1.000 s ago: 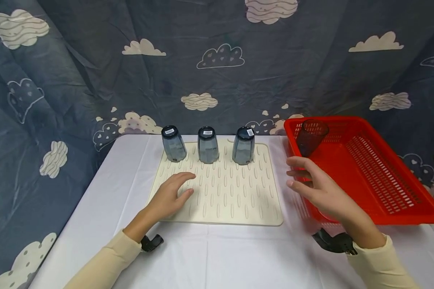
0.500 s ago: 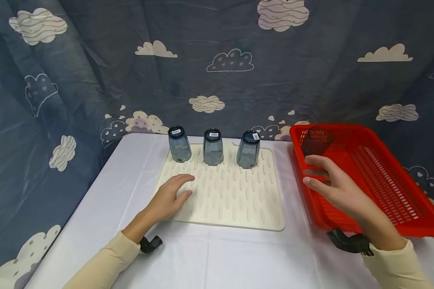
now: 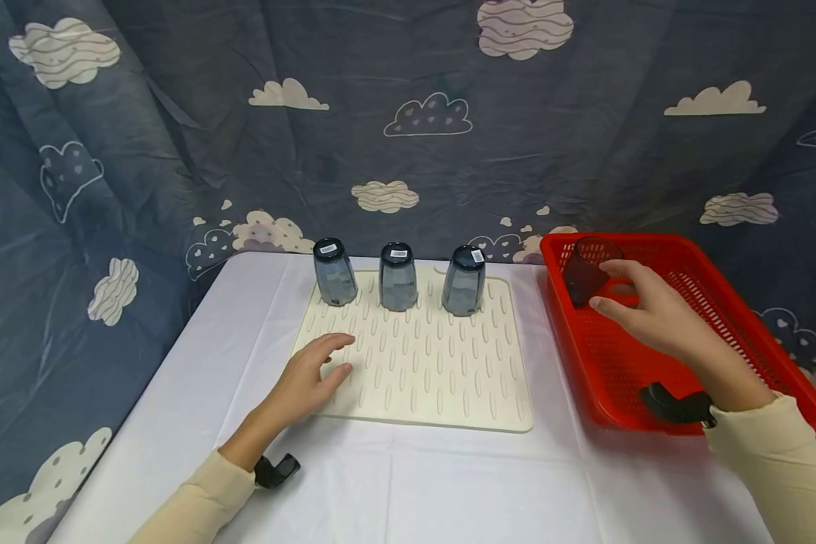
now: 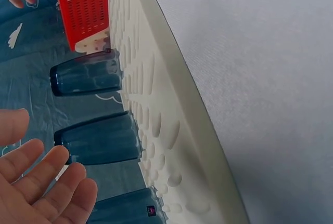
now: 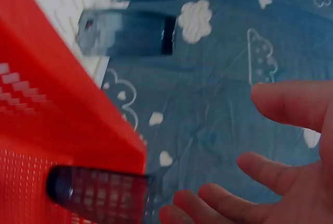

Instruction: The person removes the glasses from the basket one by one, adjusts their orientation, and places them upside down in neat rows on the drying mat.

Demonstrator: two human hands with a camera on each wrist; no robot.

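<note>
Three blue-grey drinking glasses stand upside down along the back of a cream ridged mat: a left glass (image 3: 335,273), a middle glass (image 3: 397,278) and a right glass (image 3: 464,281). A fourth glass (image 3: 585,273) stands mouth up in the back left corner of a red basket (image 3: 574,332). My right hand (image 3: 653,306) is over the basket beside this glass, thumb and fingers spread apart with nothing between them. In the right wrist view the fingertips come close to its rim. My left hand (image 3: 309,374) hovers over the mat's left side, fingers loosely bent, holding nothing.
The cream mat (image 3: 421,378) lies on a white-clothed table (image 3: 449,483). Behind it hangs a dark curtain (image 3: 353,151) with cloud prints. The basket's raised wall separates its glass from the mat.
My right hand has moved right and farther over the basket, up to the glass there. The left hand has stayed nearly in place, and the view has shifted slightly.
</note>
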